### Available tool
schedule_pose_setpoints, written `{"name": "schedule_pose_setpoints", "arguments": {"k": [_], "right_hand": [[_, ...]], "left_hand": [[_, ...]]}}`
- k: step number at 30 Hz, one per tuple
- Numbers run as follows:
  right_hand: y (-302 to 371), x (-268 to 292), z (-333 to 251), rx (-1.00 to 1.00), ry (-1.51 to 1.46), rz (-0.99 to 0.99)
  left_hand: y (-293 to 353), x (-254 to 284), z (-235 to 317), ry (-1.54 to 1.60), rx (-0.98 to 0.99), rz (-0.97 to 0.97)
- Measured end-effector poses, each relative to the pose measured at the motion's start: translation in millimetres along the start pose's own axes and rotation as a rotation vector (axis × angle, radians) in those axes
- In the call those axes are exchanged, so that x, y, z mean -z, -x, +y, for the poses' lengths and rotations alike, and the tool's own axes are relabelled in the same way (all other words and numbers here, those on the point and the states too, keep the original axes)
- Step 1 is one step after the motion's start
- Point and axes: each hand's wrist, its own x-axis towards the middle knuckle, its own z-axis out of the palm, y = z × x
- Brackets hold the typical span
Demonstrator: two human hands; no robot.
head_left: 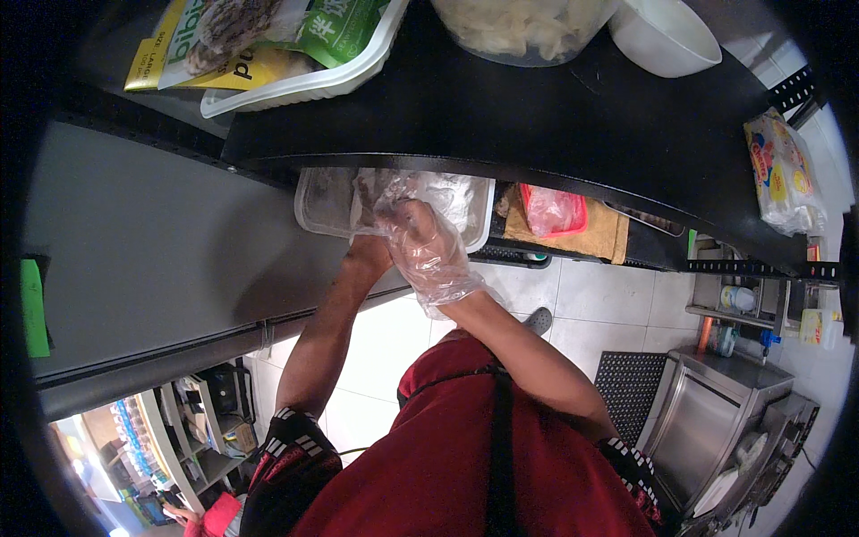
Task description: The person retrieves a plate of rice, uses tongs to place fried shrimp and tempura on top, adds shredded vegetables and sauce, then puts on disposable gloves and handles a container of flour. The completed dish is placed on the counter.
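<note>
My right hand is inside a loose, clear plastic glove that reaches past the wrist. Its fingers look curled, and what they hold is hidden by the crumpled film. Close beside it on the left, my left hand shows bare at the wrist, while its fingers are covered by crumpled clear plastic. Both hands are together at the near side of a pale plastic tub under the black shelf. Silvery or white wrapped contents show in the tub.
The black shelf overhangs the tub. On it are a white tray with packets, a clear container, a white bowl and a plastic packet. A red tray lies right of the tub. A grey panel stands left.
</note>
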Motion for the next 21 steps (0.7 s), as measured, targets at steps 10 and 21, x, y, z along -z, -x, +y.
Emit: {"name": "schedule_pose_setpoints", "arguments": {"k": [10,21], "right_hand": [[1,4,-10,-0.033,-0.114,-0.036],[4,15,-24,-0.477,-0.541,-0.273]], "left_hand": [[-24,-23,-18,-0.014,-0.248,0.232],[-63,-35,-36,0.032,-0.173,0.263]]}}
